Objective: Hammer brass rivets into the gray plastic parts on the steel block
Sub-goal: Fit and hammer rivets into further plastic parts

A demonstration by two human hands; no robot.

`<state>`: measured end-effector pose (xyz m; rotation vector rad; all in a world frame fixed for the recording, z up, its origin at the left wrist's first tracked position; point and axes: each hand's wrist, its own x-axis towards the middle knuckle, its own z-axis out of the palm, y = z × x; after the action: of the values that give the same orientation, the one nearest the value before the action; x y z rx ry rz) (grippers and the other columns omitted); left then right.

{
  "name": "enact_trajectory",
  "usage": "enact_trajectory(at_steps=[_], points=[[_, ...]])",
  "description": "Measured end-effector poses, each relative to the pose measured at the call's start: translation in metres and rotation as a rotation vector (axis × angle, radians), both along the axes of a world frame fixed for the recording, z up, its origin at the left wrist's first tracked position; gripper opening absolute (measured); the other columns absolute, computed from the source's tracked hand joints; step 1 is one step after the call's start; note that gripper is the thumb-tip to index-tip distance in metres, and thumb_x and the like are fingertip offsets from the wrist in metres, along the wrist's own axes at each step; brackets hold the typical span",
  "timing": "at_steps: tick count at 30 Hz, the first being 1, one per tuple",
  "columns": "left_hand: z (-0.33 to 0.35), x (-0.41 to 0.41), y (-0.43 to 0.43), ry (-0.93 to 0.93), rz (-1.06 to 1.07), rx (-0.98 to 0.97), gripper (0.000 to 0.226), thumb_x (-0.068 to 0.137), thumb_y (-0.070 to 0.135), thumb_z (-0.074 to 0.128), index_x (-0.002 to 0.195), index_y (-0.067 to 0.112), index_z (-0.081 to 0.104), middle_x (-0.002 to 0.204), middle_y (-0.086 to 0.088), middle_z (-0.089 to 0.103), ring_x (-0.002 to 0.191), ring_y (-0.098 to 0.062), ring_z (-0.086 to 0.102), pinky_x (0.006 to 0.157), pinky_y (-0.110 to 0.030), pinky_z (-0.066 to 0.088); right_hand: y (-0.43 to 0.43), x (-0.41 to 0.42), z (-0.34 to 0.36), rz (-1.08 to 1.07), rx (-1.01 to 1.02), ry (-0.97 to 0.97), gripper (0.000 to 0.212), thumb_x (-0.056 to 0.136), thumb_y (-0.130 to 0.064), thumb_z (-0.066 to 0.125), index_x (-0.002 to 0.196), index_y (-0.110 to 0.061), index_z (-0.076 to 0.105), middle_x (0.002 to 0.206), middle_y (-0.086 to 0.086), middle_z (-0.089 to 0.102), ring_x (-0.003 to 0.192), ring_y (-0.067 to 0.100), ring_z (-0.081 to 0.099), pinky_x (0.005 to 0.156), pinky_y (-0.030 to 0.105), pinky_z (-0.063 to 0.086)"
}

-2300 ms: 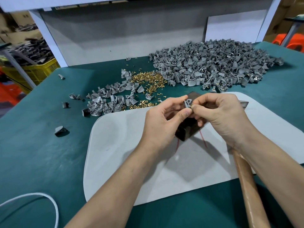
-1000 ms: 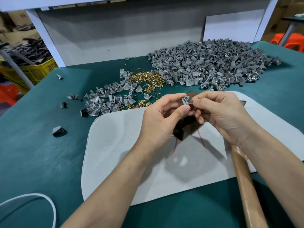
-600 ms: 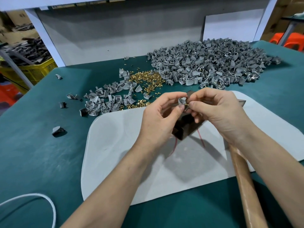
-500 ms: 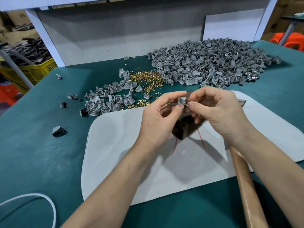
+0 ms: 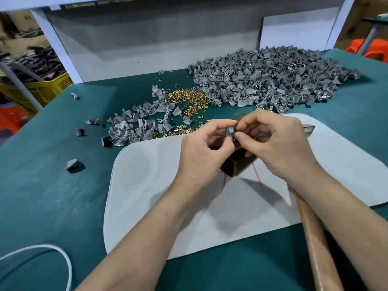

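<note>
My left hand (image 5: 206,150) pinches a small gray plastic part (image 5: 230,131) between thumb and forefinger, held just above the dark steel block (image 5: 237,166). My right hand (image 5: 275,143) meets it from the right, fingertips pinched at the part's lower edge, where a glint of a brass rivet (image 5: 233,139) shows. The block stands on a pale gray mat (image 5: 147,185), mostly hidden by both hands. A pile of loose brass rivets (image 5: 186,99) lies beyond the mat. The hammer's wooden handle (image 5: 315,244) lies under my right forearm, its head (image 5: 308,129) peeking out behind my right hand.
A large heap of gray parts (image 5: 268,78) fills the far right of the green table (image 5: 42,196). A smaller scatter of gray parts (image 5: 136,127) lies at the mat's far left. A white cord (image 5: 65,259) loops at the near left. A yellow crate (image 5: 48,89) stands off the table's left.
Both hands have stayed over the block. The part has been turned between the fingertips, and the right fingers have closed in tighter against it.
</note>
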<state>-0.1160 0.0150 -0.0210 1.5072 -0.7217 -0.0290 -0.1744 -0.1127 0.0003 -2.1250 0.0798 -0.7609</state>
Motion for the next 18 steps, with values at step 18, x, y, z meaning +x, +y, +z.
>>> enact_trajectory(at_steps=[18], points=[[-0.0065, 0.0015, -0.0019, -0.059, 0.103, 0.055, 0.024, 0.079, 0.005, 0.061, 0.101, 0.011, 0.069, 0.093, -0.003, 0.072, 0.087, -0.011, 0.070, 0.088, -0.036, 0.056, 0.0007, 0.0008, -0.0006, -0.048, -0.358, -0.035, 0.003, 0.080, -0.006, 0.070, 0.083, -0.008, 0.071, 0.074, -0.003, 0.062, 0.066, 0.011, 0.054, 0.071, 0.023, 0.044]])
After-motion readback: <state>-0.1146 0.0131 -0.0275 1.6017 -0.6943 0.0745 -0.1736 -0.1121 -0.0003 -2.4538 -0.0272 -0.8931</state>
